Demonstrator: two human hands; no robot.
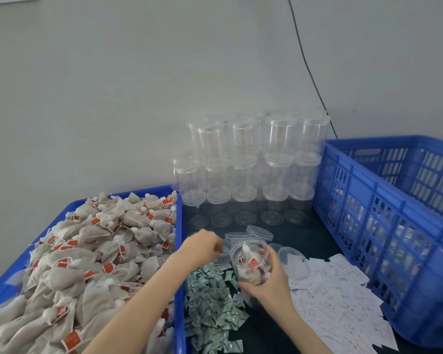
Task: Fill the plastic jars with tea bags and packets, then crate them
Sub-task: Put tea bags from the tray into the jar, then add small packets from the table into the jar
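My right hand [270, 283] grips a clear plastic jar [251, 260], tilted toward me and partly filled with tea bags. My left hand [202, 247] hovers just left of the jar's mouth with its fingers curled; whether it holds anything is hidden. A blue tray [178, 290] on the left is heaped with tea bags [87, 264] that carry red tags. Small green-white packets [212, 300] lie in a pile below the jar. White paper packets [338, 302] are spread to the right.
Stacked empty clear jars [251, 169] stand against the wall behind. Loose lids [260, 233] lie just beyond the held jar. A tall blue slatted crate [394, 226] stands at the right. A black cable [307, 65] runs down the wall.
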